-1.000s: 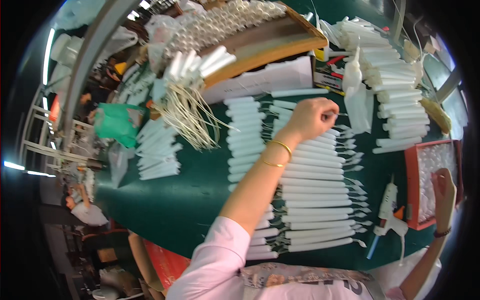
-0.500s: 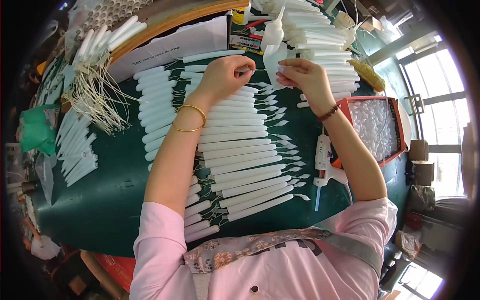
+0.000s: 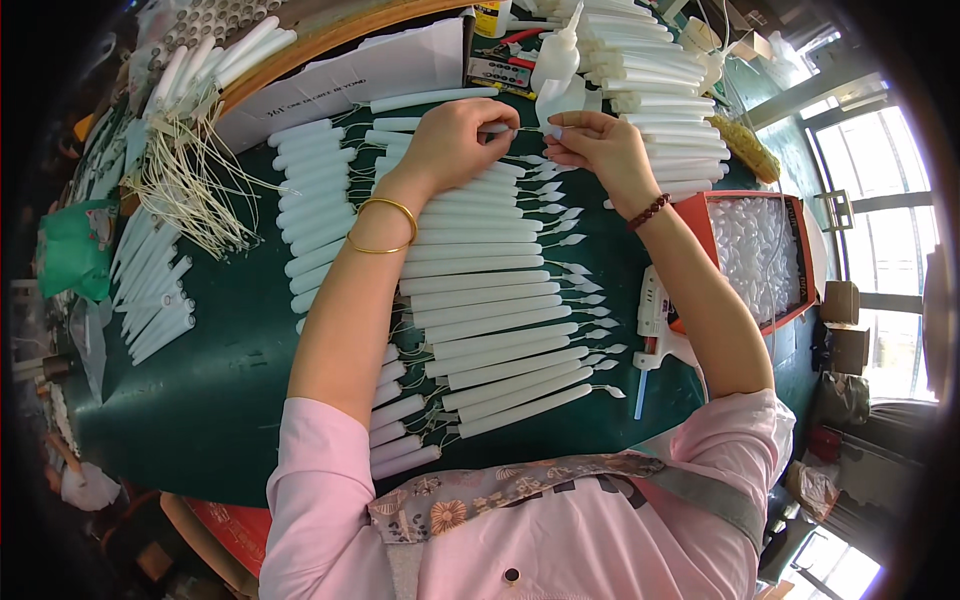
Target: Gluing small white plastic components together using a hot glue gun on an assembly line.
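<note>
My left hand [image 3: 462, 142] is closed around the end of a white candle tube, part of which shows between its fingers. Close to its right, my right hand [image 3: 605, 155] pinches a small piece at the tube's wire; the fingers mostly hide it, so its shape cannot be made out. Below both hands lies a long row of white taper candles [image 3: 475, 268], most with a flame-shaped white tip [image 3: 570, 240] on a thin wire at the right end. Shorter white tubes [image 3: 312, 205], joined by wires, lie along their left side.
A white glue gun [image 3: 652, 310] and a red box [image 3: 690, 212] of clear flame-shaped pieces are on the right. A white squeeze bottle [image 3: 556, 62] stands beyond my hands, beside stacked white candles [image 3: 650, 75]. Wired tubes [image 3: 195, 160] lie at the left on the green table [image 3: 230, 400].
My right hand has come slightly left, nearer to my left hand, and the gap between their fingertips has narrowed. My left hand keeps its hold on the candle tube.
</note>
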Demonstrator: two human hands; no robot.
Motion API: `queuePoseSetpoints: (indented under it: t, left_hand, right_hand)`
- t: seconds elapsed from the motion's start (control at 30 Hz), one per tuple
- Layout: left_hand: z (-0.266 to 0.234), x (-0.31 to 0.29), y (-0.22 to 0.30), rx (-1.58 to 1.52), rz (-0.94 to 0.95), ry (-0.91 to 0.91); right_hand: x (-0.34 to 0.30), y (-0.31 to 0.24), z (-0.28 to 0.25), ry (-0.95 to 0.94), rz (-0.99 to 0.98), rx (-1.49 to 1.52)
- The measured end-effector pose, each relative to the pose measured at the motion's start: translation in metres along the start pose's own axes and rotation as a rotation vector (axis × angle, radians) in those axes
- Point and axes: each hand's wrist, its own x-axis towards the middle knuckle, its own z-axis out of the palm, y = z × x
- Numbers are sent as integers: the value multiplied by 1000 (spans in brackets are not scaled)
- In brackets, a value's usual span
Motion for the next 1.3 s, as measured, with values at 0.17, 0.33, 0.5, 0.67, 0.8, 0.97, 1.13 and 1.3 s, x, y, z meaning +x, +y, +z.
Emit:
queuePoseSetpoints:
  t: [0.17,0.33,0.5,0.67,0.8,0.97,1.13,1.3]
  left_hand:
    - [-1,1,-1,49,2,-55]
    - [1,1,-2,13,-28,-83]
    - [9,6,-7,-33,59,-73]
    - [0,14,-14,269,85,181]
    - [11,35,-7,500,-87,80]
    - [16,42,-14,568,-75,18]
    - [4,34,-28,580,70,15]
    - [-5,28,-31,379,13,2]
  right_hand:
    - [1,-3,18,-26,-9,-51]
    - [-21,-13,4,47,-218,-347]
    - [-163,-55,-48,65,-411,-1016]
    - [-274,-10,-67,144,-16,-1321]
    - [-287,31,-70,155,-8,-1427]
    - [-274,19,-59,188,-16,-1291]
    - [-257,6,-65,179,-221,-1154]
    - [-209,-13,-48,245,-407,-930]
